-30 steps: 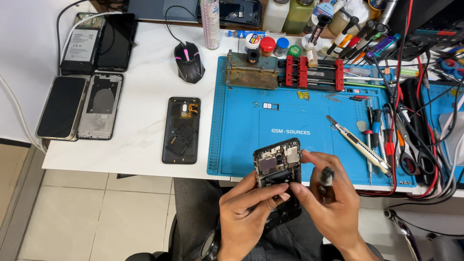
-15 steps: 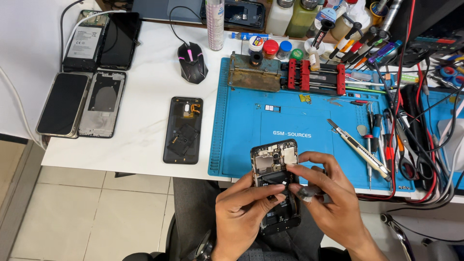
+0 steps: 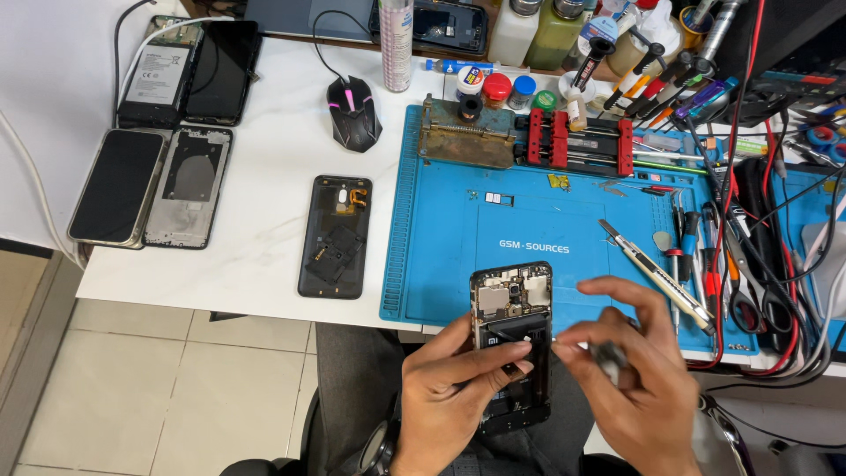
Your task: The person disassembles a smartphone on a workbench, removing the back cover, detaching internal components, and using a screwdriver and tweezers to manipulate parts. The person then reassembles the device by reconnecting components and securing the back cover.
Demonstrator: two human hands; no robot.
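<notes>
My left hand (image 3: 454, 388) grips an opened black smartphone (image 3: 511, 326) with its back off, circuit board and battery showing, held upright over my lap at the near edge of the blue work mat (image 3: 458, 229). My right hand (image 3: 639, 375) pinches a small dark tool (image 3: 608, 355), blurred, beside the phone's right edge, with the fingertips close to the phone's middle. A detached black back cover (image 3: 335, 236) lies on the white table left of the mat.
A utility knife (image 3: 656, 273), screwdrivers and tweezers lie on the mat's right side among red and black cables (image 3: 758, 238). A red phone clamp (image 3: 577, 141), small jars, bottles and a mouse (image 3: 354, 113) sit behind. Several other phones (image 3: 150, 181) lie at the far left.
My right hand has shifted lower and to the right of the phone with the tool. The phone stays in my left hand, nearly unmoved.
</notes>
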